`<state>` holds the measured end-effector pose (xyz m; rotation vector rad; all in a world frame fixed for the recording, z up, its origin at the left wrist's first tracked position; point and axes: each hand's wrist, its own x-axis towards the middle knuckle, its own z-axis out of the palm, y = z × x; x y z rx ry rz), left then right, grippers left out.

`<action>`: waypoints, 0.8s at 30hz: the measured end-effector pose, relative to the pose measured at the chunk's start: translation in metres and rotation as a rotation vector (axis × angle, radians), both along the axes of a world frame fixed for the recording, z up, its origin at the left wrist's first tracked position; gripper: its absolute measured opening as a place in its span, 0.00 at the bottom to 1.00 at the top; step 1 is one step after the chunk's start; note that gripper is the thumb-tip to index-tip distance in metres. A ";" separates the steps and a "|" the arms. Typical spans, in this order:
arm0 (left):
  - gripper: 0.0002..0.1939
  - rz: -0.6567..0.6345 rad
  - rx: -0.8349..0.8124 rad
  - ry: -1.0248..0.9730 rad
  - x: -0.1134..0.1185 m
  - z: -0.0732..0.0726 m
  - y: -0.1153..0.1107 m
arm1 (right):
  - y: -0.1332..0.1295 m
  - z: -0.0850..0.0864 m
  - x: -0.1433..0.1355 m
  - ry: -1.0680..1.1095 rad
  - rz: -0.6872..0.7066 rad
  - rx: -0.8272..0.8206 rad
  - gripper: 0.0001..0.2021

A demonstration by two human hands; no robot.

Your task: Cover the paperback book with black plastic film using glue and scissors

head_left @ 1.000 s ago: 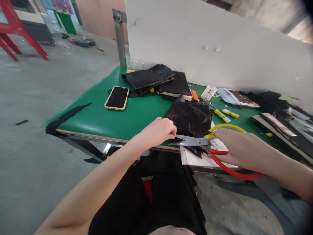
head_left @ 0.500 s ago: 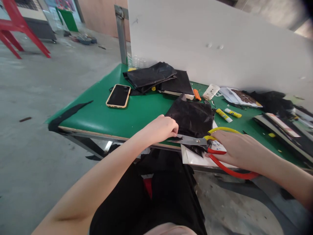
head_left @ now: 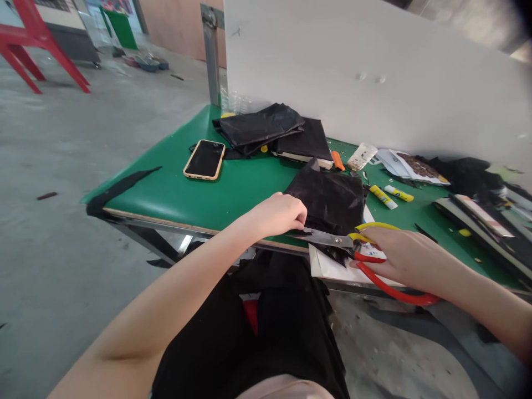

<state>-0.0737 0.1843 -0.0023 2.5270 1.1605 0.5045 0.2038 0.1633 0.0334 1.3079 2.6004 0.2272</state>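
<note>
My right hand is closed around the yellow and red handles of a pair of large scissors. Its blades point left, at the front edge of a black plastic sheet that lies on the green tabletop. My left hand is curled shut at the sheet's left front corner, close to the blade tips, pinching the black plastic. The fingertips are partly hidden. Under the sheet, a white paper or board sticks out past the table's front edge, with dark scraps of plastic on it.
A phone lies on the green table at left. Behind are folded black plastic and a black-covered book. Glue sticks, an orange piece and stacked books lie rightward. A white panel rises behind.
The view has shifted slightly, so everything sits a little further right. Both hands, the scissors and the sheet keep nearly the same positions relative to each other.
</note>
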 end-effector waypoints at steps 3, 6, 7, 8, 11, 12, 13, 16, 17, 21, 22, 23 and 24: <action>0.05 0.003 -0.007 -0.001 0.000 0.000 0.000 | 0.002 -0.001 0.001 -0.090 -0.007 -0.034 0.22; 0.05 0.010 -0.015 0.002 -0.001 0.000 0.000 | 0.005 -0.003 0.003 -0.116 -0.010 -0.045 0.25; 0.05 0.011 -0.018 0.003 -0.001 0.000 0.000 | 0.006 -0.004 0.004 -0.122 -0.012 -0.043 0.25; 0.05 0.011 -0.021 0.004 -0.001 0.000 0.000 | 0.006 -0.004 0.004 -0.126 -0.014 -0.041 0.25; 0.06 0.014 -0.032 0.004 -0.001 0.001 -0.001 | 0.007 -0.005 0.005 -0.133 -0.015 -0.042 0.24; 0.05 0.014 -0.034 0.004 -0.001 0.001 -0.001 | 0.006 -0.005 0.005 -0.132 -0.011 -0.046 0.24; 0.05 0.014 -0.034 0.005 -0.001 0.001 -0.001 | 0.006 -0.005 0.005 -0.133 -0.007 -0.049 0.25; 0.06 0.015 -0.035 0.006 -0.001 0.002 -0.001 | 0.006 -0.005 0.005 -0.137 0.003 -0.041 0.26; 0.06 0.016 -0.035 0.005 -0.001 0.002 -0.001 | 0.006 -0.005 0.006 -0.139 0.007 -0.035 0.26; 0.06 0.021 -0.033 0.002 -0.001 0.001 -0.002 | 0.007 -0.005 0.008 -0.148 0.020 -0.018 0.27; 0.06 0.022 -0.032 0.001 -0.002 0.000 -0.002 | 0.007 -0.005 0.009 -0.151 0.022 -0.018 0.27; 0.06 0.022 -0.032 -0.001 -0.002 0.000 -0.002 | 0.007 -0.005 0.009 -0.155 0.023 -0.017 0.28; 0.06 0.022 -0.032 -0.003 -0.002 0.000 -0.002 | 0.008 -0.005 0.009 -0.158 0.024 -0.015 0.28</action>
